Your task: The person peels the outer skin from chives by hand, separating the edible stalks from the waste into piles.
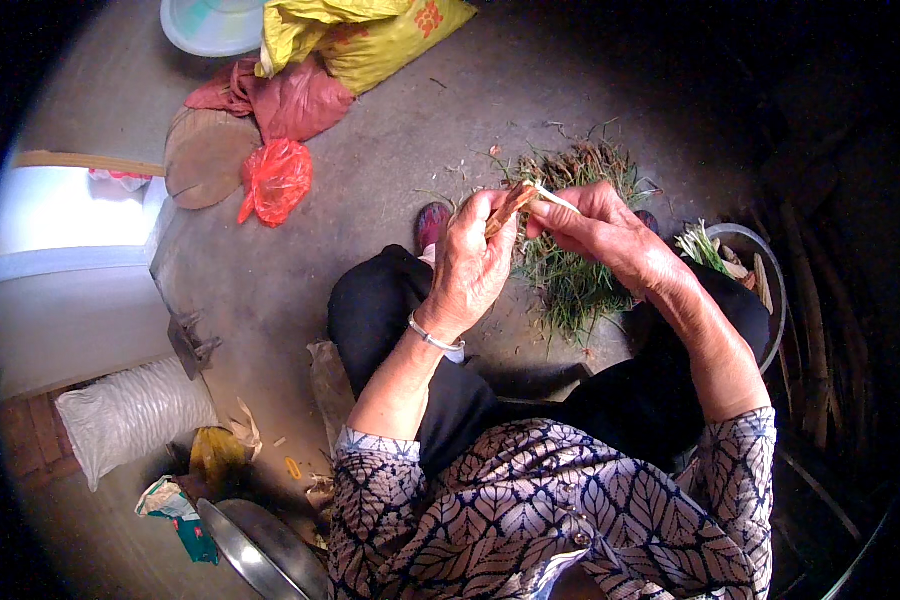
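My left hand (471,259), with a bangle at its wrist, grips a brown, dry-looking husk-like piece (511,208) between thumb and fingers. A slender white stalk (556,197) is pinched in my right hand (596,223), its pale end meeting the top of the brown piece. Whether the two are joined cannot be made out. Below the hands, a heap of thin green leafy stalks (581,289) lies on the floor between my feet, with brownish, root-like matter (581,166) at its far side.
At my right, a round basin (778,300) holds white-stemmed greens (699,246) and brown pieces. Long poles (814,322) are beyond it. Left are a red plastic bag (277,180), round wooden block (208,161), yellow sack (390,45), white sack (139,416) and metal basin (251,551).
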